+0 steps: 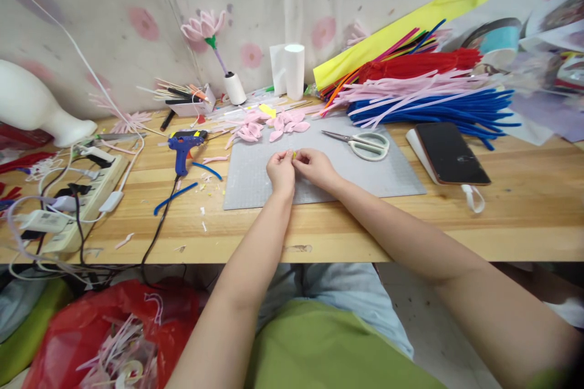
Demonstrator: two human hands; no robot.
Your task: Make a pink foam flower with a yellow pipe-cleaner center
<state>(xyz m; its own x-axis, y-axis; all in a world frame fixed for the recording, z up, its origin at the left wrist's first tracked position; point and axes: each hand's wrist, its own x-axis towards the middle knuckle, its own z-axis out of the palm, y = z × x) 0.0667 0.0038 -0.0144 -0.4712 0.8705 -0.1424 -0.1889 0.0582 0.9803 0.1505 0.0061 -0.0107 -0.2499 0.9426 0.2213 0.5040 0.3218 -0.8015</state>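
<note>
The left hand (pixel 280 171) and right hand (pixel 317 167) meet, pinching one yellow piece (pixel 294 155) above one mat (pixel 249 182) bearing one pair of scissors (pixel 352 139), with one glue gun (pixel 181 151) and two blue strips (pixel 176 198) on the desk (pixel 524 219).

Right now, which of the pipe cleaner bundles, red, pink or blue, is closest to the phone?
The blue bundle, lying just beyond the phone; the pink bundle lies farther back, partly across the blue, and the red bundle is farther back still.
</note>
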